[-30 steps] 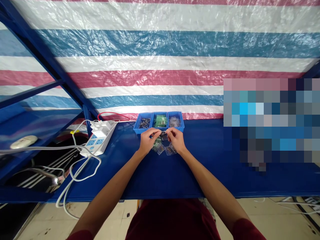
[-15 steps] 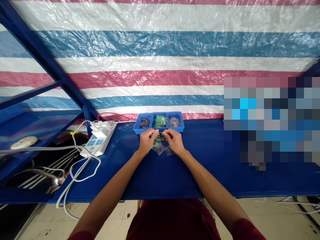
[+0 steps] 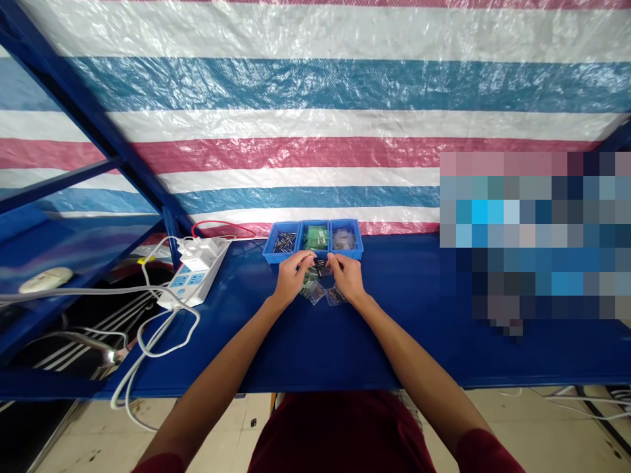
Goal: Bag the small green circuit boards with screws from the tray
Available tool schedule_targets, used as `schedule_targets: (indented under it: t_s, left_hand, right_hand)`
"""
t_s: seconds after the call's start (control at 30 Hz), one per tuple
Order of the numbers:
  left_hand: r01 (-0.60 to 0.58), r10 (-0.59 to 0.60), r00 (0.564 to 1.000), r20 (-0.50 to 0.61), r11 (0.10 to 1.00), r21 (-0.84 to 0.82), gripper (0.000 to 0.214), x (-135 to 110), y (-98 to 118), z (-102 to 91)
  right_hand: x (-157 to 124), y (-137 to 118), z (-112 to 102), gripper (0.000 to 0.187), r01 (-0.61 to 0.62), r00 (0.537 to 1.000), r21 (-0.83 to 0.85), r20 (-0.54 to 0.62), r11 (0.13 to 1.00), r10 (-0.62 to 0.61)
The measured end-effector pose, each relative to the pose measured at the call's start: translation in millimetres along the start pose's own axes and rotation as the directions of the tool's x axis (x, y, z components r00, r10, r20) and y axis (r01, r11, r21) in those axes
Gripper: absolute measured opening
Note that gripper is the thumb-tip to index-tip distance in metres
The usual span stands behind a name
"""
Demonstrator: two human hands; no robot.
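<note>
My left hand [image 3: 292, 274] and my right hand [image 3: 348, 274] are in front of three joined blue bins, fingers of each pinched together. What they hold is too small to make out. The left bin [image 3: 279, 252] holds several thin metal pieces, perhaps screws or pins [image 3: 286, 242]. Small green packets [image 3: 316, 236] lie in the middle bin, and clear plastic bags [image 3: 344, 239] in the right one. Below my hands, small clear bags with metal pieces inside [image 3: 316, 293] rest on the table, another bag [image 3: 334, 296] partly under my right hand.
A white power strip [image 3: 190, 286] with plugged-in adapters [image 3: 200, 253] and looping white cables [image 3: 170, 355] lies on the blue table [image 3: 315, 355] to the left. A striped plastic sheet [image 3: 305, 154] hangs behind. The right side is pixelated. A white computer mouse [image 3: 46, 280] sits far left.
My hands have drawn slightly apart; the thin dark piece seen between my fingertips earlier is no longer clear. The bins have not moved.
</note>
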State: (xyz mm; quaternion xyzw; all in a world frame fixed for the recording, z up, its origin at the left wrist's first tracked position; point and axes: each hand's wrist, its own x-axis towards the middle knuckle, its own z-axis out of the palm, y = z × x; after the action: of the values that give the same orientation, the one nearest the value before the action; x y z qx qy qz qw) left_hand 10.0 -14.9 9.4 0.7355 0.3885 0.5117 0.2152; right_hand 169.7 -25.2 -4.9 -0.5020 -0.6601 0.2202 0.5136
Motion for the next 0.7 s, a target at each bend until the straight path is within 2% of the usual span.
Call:
schedule_targets:
  t_s: [0.1, 0.27, 0.43, 0.53, 0.7]
  left_hand:
    - [-0.076, 0.074, 0.997, 0.024, 0.993, 0.093, 0.024, 0.8, -3.2, -0.9]
    - [0.07, -0.07, 0.997, -0.017, 0.997, 0.026, 0.026, -0.1, -4.4, -0.1]
    - [0.172, -0.173, 0.985, -0.006, 0.979, -0.108, 0.026, 0.9, -3.0, -1.2]
    - [0.209, -0.211, 0.977, 0.006, 0.962, -0.174, 0.026, 1.4, -2.4, -0.8]
    - [0.227, -0.228, 0.973, 0.019, 0.95, -0.212, 0.024, 0.7, -0.8, 0.1]
  right_hand:
    - [0.6, -1.7, -3.0, 0.048, -0.021, 0.998, -0.003, -0.057, 1.0, 0.021]
    - [0.7, -3.4, -4.0, 0.038, 0.047, 0.998, 0.018, -0.051, 0.999, -0.046]
    - [0.1, -1.4, -1.2, 0.029, 0.117, 0.99, 0.045, 0.068, 0.992, -0.12]
    - [-0.2, 1.0, 0.9, 0.027, 0.16, 0.98, 0.029, 0.118, 0.987, -0.162]
    - [-1.0, 0.4, 0.6, 0.028, 0.204, 0.971, 0.029, 0.121, 0.979, -0.206]
